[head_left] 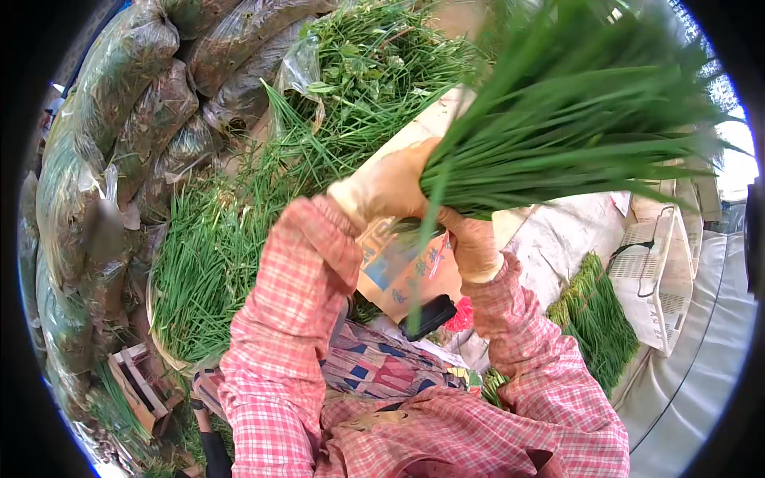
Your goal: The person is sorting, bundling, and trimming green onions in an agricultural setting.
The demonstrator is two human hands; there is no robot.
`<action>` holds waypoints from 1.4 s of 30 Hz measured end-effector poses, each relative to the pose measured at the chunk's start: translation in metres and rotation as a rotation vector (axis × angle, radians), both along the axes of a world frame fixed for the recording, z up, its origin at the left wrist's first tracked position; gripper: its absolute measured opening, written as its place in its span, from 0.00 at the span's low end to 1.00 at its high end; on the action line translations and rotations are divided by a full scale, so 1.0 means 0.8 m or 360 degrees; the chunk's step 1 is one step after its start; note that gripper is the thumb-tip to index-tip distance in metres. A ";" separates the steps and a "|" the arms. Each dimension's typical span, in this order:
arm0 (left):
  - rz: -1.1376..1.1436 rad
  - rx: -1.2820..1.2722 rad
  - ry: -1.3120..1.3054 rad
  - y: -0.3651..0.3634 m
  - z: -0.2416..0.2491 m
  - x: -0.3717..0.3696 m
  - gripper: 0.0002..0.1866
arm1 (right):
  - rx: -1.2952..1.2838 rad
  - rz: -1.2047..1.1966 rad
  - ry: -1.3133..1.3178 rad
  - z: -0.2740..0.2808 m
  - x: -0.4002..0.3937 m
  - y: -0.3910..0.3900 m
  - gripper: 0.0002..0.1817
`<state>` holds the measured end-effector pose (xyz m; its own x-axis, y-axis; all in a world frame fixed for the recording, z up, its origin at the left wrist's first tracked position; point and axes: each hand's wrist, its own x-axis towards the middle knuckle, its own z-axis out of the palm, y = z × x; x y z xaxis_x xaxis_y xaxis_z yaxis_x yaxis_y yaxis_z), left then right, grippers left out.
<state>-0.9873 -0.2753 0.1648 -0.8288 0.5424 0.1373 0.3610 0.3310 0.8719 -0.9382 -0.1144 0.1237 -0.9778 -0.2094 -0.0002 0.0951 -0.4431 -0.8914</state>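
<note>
A large bunch of long green leafy stalks (558,119) is held up in front of me, its leaves fanning toward the upper right and blurred at the tips. My left hand (394,183), in a pale glove, is wrapped round the bunch near its lower end. Just to the right and lower, my right hand (472,239), gloved too, is closed against the underside of the same bunch. Below the hands lie a printed cardboard piece (402,279) and a black object (430,316). The cut ends of the stalks are mostly hidden by my hands.
Stuffed plastic bags (96,175) are stacked at the left. Loose green stalks (215,271) form a wide heap beside them. More bunches (598,319) lie at the right on pale sheeting, near a white plastic crate (653,279). A small wooden box (142,386) stands lower left.
</note>
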 end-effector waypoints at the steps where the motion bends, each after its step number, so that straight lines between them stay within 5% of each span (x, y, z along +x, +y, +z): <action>1: -0.0097 -0.0189 -0.0218 0.000 0.017 -0.010 0.46 | -0.0164 -0.0052 -0.0117 -0.002 0.002 -0.006 0.23; 3: -0.0142 -0.0438 -0.0498 0.011 0.028 -0.029 0.40 | -0.0486 -0.0151 -0.0352 -0.018 0.005 -0.008 0.22; 6: -0.0099 -0.0591 -0.0772 0.028 -0.039 -0.047 0.40 | -0.0744 -0.0084 -0.0871 -0.104 -0.003 0.000 0.20; 7: -0.0051 -0.0621 -0.0803 0.031 -0.073 -0.048 0.39 | -0.0549 0.0066 -0.0920 -0.174 -0.005 0.018 0.23; 8: 0.0156 -0.0821 -0.0799 0.034 -0.127 -0.044 0.43 | -0.0486 0.0108 -0.1056 -0.169 0.007 0.032 0.23; 10: 0.0375 -0.0664 -0.0769 0.017 -0.128 -0.034 0.46 | -0.0348 0.0222 -0.1319 -0.132 0.030 0.053 0.22; 11: 0.0336 -0.0558 -0.0769 0.006 -0.122 -0.031 0.46 | 0.0131 0.0374 -0.1296 -0.085 0.039 0.066 0.18; 14: 0.0352 -0.0650 -0.0536 -0.009 -0.106 -0.022 0.47 | 0.0913 0.0142 -0.0457 -0.083 0.048 0.092 0.16; 19: 0.0578 -0.1599 0.0124 0.032 -0.088 0.035 0.52 | 0.1180 -0.0182 0.0314 -0.070 0.019 0.050 0.18; 22: 0.0636 -0.1691 0.0124 0.052 -0.088 0.049 0.57 | 0.1214 -0.0237 0.0902 -0.082 -0.008 0.031 0.12; 27: 0.1002 -0.1807 0.0455 0.077 -0.136 0.054 0.57 | 0.1191 -0.0226 0.0902 -0.077 -0.027 0.023 0.05; 30: 0.1142 -0.1746 0.0376 0.084 -0.147 0.050 0.37 | 0.0507 0.0096 -0.0227 -0.060 -0.031 0.010 0.03; 33: 0.1286 -0.1728 0.0554 0.076 -0.156 0.043 0.28 | 0.0575 0.0244 -0.0021 -0.060 -0.043 -0.010 0.03; 36: 0.1212 -0.1539 0.0180 0.062 -0.165 0.020 0.19 | 0.0777 0.0301 0.0137 -0.039 -0.043 -0.024 0.03; 37: 0.1358 -0.1579 0.0554 0.059 -0.175 0.018 0.12 | 0.0868 0.0329 0.0160 -0.032 -0.042 -0.020 0.03; 41: 0.1303 -0.1608 0.0436 0.050 -0.172 0.008 0.13 | 0.1305 0.0532 0.0127 -0.062 0.008 0.035 0.04; 42: 0.1281 -0.1658 0.0423 0.050 -0.174 0.007 0.14 | 0.1122 0.0497 -0.0188 -0.084 0.025 0.045 0.04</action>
